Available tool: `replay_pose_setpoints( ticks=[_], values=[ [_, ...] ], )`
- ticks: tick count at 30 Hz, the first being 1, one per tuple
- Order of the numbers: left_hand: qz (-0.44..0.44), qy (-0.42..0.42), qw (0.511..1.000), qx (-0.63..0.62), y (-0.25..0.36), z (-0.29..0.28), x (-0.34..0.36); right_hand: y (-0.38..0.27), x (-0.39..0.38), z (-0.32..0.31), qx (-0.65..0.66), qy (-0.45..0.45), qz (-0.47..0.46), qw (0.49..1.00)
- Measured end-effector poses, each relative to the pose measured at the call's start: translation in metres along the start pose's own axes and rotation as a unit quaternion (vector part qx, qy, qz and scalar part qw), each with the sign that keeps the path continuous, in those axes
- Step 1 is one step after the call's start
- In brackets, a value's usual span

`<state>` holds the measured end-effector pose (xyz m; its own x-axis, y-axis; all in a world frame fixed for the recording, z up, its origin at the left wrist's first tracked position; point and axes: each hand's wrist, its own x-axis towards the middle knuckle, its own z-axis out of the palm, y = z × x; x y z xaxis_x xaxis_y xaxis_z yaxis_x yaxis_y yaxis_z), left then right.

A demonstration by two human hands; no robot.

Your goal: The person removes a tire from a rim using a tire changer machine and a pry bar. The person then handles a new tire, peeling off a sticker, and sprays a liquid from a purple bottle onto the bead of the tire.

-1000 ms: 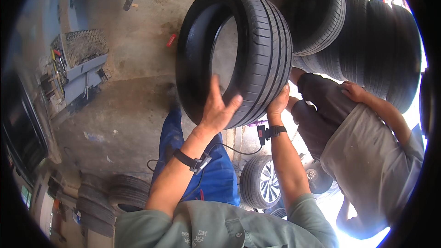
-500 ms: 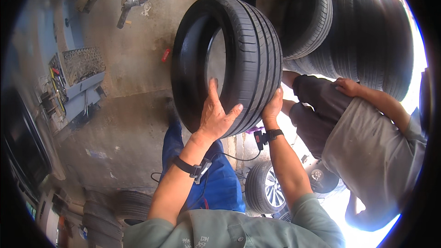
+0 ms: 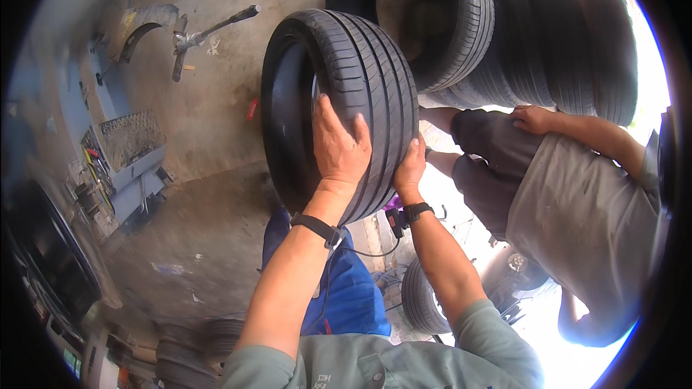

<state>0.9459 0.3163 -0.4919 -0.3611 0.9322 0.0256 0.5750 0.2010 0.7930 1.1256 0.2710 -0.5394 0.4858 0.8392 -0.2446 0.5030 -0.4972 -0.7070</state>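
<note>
A black tyre (image 3: 371,94) without a wheel rim stands upright in front of me, its tread turned to the right and its open side to the left. My left hand (image 3: 340,148) is closed on its near left edge, fingers reaching toward the opening and thumb on the tread. On the tyre's right side, my right hand (image 3: 411,167) grips the edge with the thumb along the tread; its other fingers are hidden behind the rubber. Both wrists wear black straps, and a small device with a cable sits at the right one.
Beyond lie another large tyre (image 3: 465,25) and a row of stacked tyres (image 3: 562,43). To the right sits a person in a grey shirt (image 3: 577,223). A wheel (image 3: 424,299) lies near my legs. At left are a tool tray (image 3: 133,166) and a cross-shaped metal tool (image 3: 189,39) on the floor.
The tyre has turned slightly and shifted left in view. My left hand has slid up along its edge, and my right hand has moved left with the tyre.
</note>
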Motion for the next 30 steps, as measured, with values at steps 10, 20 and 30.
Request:
replay_pose_setpoints(
  ticks=[10, 20, 30],
  values=[
    [-0.042, -0.022, 0.998, 0.042, 0.007, 0.011, 0.004, -0.004, 0.01, -0.001, -0.02, -0.013, 0.014, 1.0],
    [0.0, -0.02, 0.998, 0.063, -0.003, 0.012, -0.001, -0.006, 0.004, -0.005, -0.017, -0.014, 0.002, 1.0],
    [-0.018, -0.031, 0.99, 0.134, -0.011, -0.016, 0.015, -0.035, -0.01, 0.012, -0.002, -0.005, 0.007, 1.0]
  ],
)
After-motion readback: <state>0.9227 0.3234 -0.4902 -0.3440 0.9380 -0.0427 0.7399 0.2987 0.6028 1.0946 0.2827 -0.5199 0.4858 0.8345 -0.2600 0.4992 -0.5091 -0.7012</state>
